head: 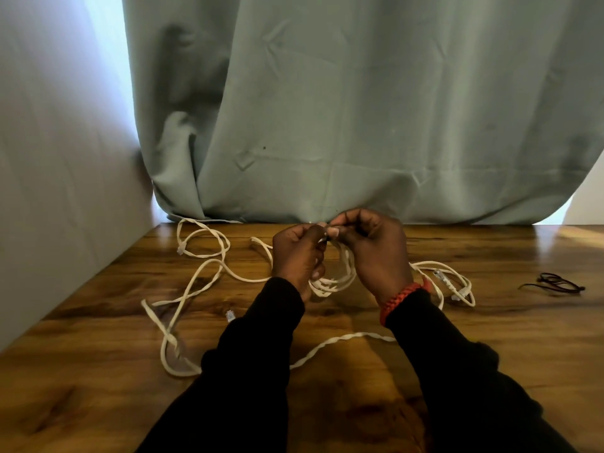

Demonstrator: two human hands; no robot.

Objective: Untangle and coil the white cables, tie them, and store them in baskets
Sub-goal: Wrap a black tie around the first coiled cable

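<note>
Near the tabletop's (pixel 490 338) far edge: left hand (pixel 299 256) and right hand (pixel 372 250) pinch a small coil (pixel 333 279) of white cable (pixel 196 289), apparently to tie it. Dark ties (pixel 552 282) lie ready toward the right edge.

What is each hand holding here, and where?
Both the left hand and right hand pinch the top of a white cable bundle.

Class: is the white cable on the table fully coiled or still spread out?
Mostly spread: the white cable sprawls in loose loops across the table.
</note>
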